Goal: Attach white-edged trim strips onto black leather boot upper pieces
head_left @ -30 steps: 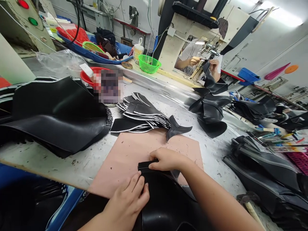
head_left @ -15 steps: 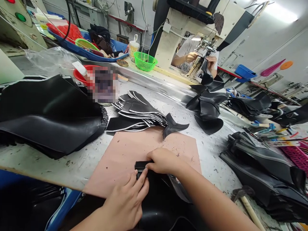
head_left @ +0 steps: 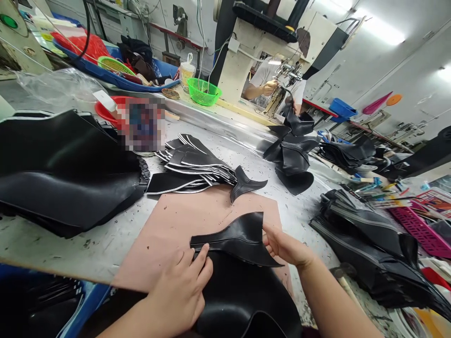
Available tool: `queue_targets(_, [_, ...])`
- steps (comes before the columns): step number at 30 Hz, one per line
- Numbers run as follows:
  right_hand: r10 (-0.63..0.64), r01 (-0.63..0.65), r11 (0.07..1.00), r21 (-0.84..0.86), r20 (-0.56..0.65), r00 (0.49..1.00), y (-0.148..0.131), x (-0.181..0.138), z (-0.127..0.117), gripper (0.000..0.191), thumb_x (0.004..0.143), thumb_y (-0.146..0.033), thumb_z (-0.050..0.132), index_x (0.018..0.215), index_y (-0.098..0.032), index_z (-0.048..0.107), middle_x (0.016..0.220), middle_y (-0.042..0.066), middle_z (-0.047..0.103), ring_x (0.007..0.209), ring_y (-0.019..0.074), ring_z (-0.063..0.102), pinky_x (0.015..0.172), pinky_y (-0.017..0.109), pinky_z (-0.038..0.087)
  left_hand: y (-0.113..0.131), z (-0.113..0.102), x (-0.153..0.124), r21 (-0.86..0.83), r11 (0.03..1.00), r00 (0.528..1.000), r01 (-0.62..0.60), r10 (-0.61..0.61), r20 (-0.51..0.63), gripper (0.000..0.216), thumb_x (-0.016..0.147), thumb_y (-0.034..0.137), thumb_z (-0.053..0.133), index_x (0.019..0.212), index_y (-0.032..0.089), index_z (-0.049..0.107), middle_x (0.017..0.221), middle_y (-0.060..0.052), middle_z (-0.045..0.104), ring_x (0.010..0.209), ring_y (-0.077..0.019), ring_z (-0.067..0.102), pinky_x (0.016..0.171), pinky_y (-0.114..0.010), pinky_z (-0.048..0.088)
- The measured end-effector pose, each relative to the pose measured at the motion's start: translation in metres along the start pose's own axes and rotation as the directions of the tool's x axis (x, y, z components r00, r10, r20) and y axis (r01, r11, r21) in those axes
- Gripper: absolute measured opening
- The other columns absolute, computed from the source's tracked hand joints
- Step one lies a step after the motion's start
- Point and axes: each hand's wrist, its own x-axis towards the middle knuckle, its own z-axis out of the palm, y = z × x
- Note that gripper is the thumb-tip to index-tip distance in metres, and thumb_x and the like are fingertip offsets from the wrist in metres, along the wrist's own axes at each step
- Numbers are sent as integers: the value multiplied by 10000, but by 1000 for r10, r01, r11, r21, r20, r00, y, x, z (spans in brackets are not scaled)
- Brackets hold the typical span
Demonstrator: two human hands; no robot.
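A flared black leather piece (head_left: 239, 237) with a seam along its length lies across the near edge of the pink board (head_left: 151, 234). At its narrow end, my left hand (head_left: 183, 286) presses the strip with the index finger out and the other fingers bent, gripping it against the larger black leather part (head_left: 243, 291) below. My right hand (head_left: 287, 246) is at the wide end, its fingers closed at the edge and partly hidden behind it. The larger part hangs toward me, glossy and curved.
White-edged black pieces (head_left: 197, 162) are stacked beyond the board, beside a small three-pronged piece (head_left: 244, 183). Large black panels (head_left: 70, 173) lie left; more stacked pieces (head_left: 366, 249) and a magenta basket (head_left: 419, 230) stand right. A co-worker (head_left: 260, 87) sews at a machine opposite.
My right hand has moved right from the narrow end to the wide end, and the flared piece now lies spread out to view. My left hand stays at the narrow end.
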Motion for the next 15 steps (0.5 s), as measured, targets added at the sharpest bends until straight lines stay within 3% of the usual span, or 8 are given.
queue_targets(3, [-46, 59, 997, 45, -249, 967, 6, 4, 19, 801, 665, -383, 746, 1336, -290, 320, 884, 19, 666, 773, 213, 653, 753, 376, 496, 2, 0, 2, 18, 1000, 1000, 3, -2, -25, 419, 737, 373, 554, 1117, 204, 608, 1259, -65, 587, 931, -248, 530, 807, -365, 323])
queue_targets(5, [-56, 77, 996, 48, -344, 937, 5, 9, 22, 769, 669, -344, 746, 1306, -285, 320, 838, 0, 660, 762, 210, 650, 755, 382, 492, 3, 1, 4, 32, 999, 999, 15, -13, -51, 433, 751, 366, 539, 1148, 204, 599, 1249, -50, 596, 911, -238, 526, 800, -362, 314])
queue_targets(9, [-35, 36, 999, -2, -318, 947, 6, 14, 13, 703, 650, -350, 753, 1240, -262, 382, 829, -2, 656, 745, 202, 641, 744, 379, 492, 3, 4, 7, 68, 997, 997, 41, -36, -74, 453, 813, 371, 477, 1232, 216, 549, 1225, -30, 614, 886, -230, 521, 790, -371, 301])
queue_targets(15, [-16, -46, 981, -189, -310, 950, 10, 16, 12, 575, 685, -327, 700, 1196, -245, 449, 812, 4, 644, 748, 202, 625, 671, 346, 498, 7, 1, 19, 88, 996, 1000, 15, -17, 19, 435, 883, 390, 425, 1220, 150, 560, 1149, -73, 646, 941, -231, 529, 814, -365, 326])
